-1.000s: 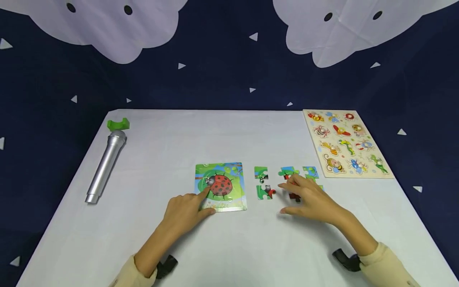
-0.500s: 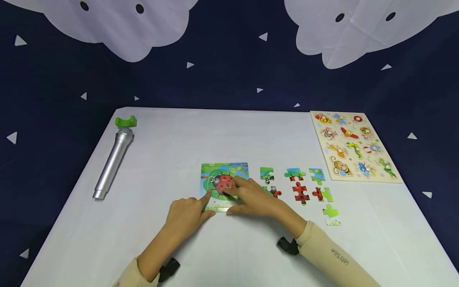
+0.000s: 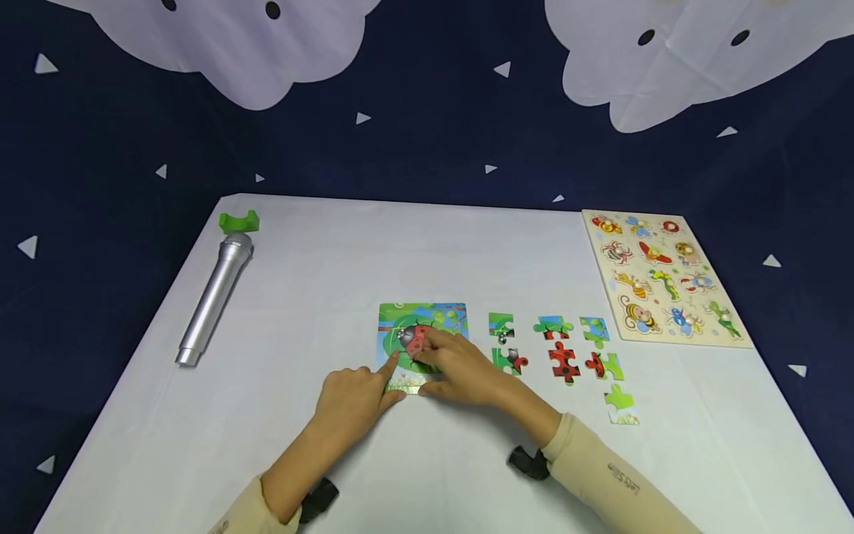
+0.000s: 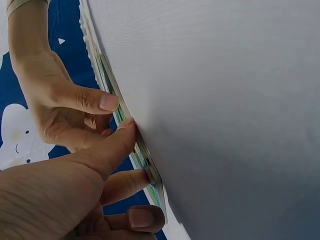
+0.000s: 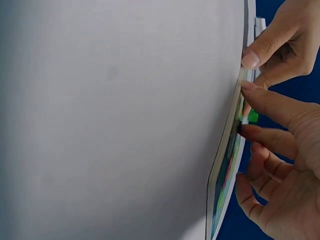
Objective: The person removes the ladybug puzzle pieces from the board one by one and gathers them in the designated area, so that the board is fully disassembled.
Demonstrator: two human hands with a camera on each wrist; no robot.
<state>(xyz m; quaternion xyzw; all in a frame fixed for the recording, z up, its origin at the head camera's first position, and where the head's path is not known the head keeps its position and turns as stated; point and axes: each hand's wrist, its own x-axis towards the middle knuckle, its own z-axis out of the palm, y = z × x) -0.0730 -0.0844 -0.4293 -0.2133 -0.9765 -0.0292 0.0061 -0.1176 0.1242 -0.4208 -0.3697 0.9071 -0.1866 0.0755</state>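
Observation:
A square ladybug puzzle board (image 3: 394, 322) lies flat on the white table in front of me. My left hand (image 3: 350, 404) reaches its left side, index fingertip on the picture and thumb by the near edge. From the right, my right hand (image 3: 463, 371) covers part of the ladybug, its index finger touching the picture and its thumb at the near edge. Whether a piece lies under those right fingers is hidden. Several loose jigsaw pieces are spread right of the board, among them a red one (image 3: 563, 362) and a green one (image 3: 620, 399). Both wrist views see the board (image 4: 142, 160) edge-on.
A silver toy microphone (image 3: 216, 300) lies at the left, with a green toy piece (image 3: 239, 222) just behind it. At the back right is a wooden board with insect shapes (image 3: 667, 282). A dark blue patterned cloth (image 3: 427, 126) hangs behind the table (image 3: 373, 252).
My right hand has moved left from above the loose pieces onto the ladybug board, uncovering those pieces. The left hand stays at the board's left side. The head view has shifted slightly.

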